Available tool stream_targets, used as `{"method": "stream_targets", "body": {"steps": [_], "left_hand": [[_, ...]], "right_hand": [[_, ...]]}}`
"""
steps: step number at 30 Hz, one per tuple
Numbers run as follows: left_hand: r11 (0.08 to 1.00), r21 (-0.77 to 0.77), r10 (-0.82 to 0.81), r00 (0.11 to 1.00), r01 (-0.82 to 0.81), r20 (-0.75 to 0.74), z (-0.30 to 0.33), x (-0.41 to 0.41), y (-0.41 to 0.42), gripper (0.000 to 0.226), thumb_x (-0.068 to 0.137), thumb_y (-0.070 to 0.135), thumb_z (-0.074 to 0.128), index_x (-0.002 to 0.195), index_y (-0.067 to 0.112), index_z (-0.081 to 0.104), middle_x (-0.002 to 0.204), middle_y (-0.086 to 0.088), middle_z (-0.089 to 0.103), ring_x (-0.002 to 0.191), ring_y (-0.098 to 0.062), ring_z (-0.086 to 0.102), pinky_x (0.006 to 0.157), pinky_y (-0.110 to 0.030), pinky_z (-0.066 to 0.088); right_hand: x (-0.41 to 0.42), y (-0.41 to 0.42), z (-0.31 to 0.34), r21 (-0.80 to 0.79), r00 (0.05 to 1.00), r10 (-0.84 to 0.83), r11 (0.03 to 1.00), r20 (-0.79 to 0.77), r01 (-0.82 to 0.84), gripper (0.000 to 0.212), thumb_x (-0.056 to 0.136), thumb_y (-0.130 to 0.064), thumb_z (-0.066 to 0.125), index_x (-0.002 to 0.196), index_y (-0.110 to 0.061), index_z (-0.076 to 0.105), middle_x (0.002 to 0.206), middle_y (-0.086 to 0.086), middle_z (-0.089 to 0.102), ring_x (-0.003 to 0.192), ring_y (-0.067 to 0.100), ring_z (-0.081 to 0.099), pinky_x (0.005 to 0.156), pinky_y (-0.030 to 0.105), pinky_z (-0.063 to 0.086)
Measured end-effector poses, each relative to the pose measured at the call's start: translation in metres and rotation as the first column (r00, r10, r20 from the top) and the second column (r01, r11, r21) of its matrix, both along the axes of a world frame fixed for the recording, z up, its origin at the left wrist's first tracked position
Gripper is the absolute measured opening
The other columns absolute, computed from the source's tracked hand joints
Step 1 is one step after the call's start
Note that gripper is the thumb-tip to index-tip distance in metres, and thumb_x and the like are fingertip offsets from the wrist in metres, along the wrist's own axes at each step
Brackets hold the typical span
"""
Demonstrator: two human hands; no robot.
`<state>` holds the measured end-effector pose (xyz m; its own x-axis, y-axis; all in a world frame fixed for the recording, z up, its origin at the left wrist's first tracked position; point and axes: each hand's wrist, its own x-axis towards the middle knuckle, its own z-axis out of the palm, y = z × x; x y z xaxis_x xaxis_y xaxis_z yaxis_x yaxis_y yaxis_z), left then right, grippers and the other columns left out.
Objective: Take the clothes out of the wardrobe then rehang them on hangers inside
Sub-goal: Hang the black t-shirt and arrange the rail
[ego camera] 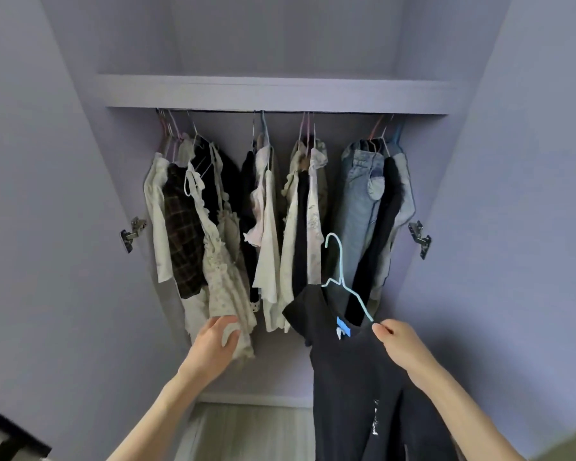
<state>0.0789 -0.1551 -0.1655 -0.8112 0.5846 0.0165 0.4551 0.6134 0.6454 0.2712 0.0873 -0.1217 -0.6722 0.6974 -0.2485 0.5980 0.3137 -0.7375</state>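
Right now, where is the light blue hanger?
Lower right in the head view: the light blue hanger sits in the black top, pinched by the right hand, before the jeans.

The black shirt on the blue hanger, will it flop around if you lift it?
Probably floppy: the black shirt droops in soft folds below the right hand. It may slip off, since one shoulder already looks off the blue hanger. It's likely light; a fingertip pinch holds it.

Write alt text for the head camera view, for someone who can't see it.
A person's right hand pinches a light blue hanger carrying a black top in front of an open wardrobe, while the left hand grips the hem of a pale floral garment hanging inside. More clothes, including jeans, hang from the rail under a shelf.
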Motion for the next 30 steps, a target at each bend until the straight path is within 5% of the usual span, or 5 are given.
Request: {"method": "stream_targets", "body": {"steps": [6,10,15,19,30], "left_hand": [[1.000,-0.011,-0.023,1.000,0.024,0.016,0.003,-0.026,0.047,0.033,0.097,0.019,0.044,0.129,0.016,0.048,0.135,-0.006,0.044,0.113,-0.030,0.052,0.094,-0.030,0.040],[1.000,-0.004,0.004,1.000,-0.004,0.002,0.009,-0.049,0.078,0.030,0.098,0.018,0.043,0.127,0.017,0.049,0.132,-0.006,0.044,0.118,-0.021,0.045,0.092,-0.023,0.034],[0.997,0.007,0.083,0.996,-0.083,-0.034,0.020,-0.075,0.100,0.031,0.097,0.018,0.043,0.128,0.016,0.050,0.134,-0.004,0.043,0.113,-0.021,0.046,0.084,-0.021,0.035],[0.993,0.030,0.115,0.993,-0.114,-0.029,0.024,-0.090,0.111,0.031,0.098,0.021,0.043,0.128,0.017,0.050,0.136,-0.005,0.042,0.112,-0.027,0.050,0.092,-0.028,0.039],[0.987,0.118,0.115,0.990,-0.105,-0.078,0.040,-0.154,0.127,0.033,0.098,0.018,0.043,0.130,0.015,0.048,0.136,-0.002,0.041,0.127,-0.018,0.037,0.093,-0.016,0.030]], "right_hand": [[-0.024,0.019,0.013,0.096,0.972,0.235,0.967,0.010,-0.235,0.031,0.099,-0.022,0.037,0.069,-0.013,0.034,0.062,-0.002,0.032,0.051,0.008,0.028,0.046,0.019,0.021],[-0.056,0.037,0.027,0.050,0.944,0.327,0.945,-0.045,-0.325,0.033,0.099,-0.023,0.038,0.068,-0.015,0.031,0.059,-0.004,0.028,0.047,0.006,0.024,0.045,0.016,0.021],[-0.109,0.051,0.050,-0.037,0.950,0.200,0.976,-0.239,-0.214,0.033,0.098,-0.021,0.040,0.068,-0.012,0.030,0.058,-0.002,0.027,0.045,0.007,0.022,0.037,0.012,0.020],[-0.149,0.053,0.060,-0.126,0.936,0.118,0.978,-0.333,-0.168,0.037,0.097,-0.018,0.040,0.063,-0.014,0.026,0.057,-0.002,0.027,0.047,0.008,0.022,0.036,0.012,0.020],[-0.250,0.049,0.035,-0.100,0.960,0.081,0.989,-0.268,-0.111,0.035,0.099,-0.024,0.038,0.065,-0.018,0.037,0.066,-0.003,0.042,0.057,0.008,0.038,0.050,0.021,0.029]]}}
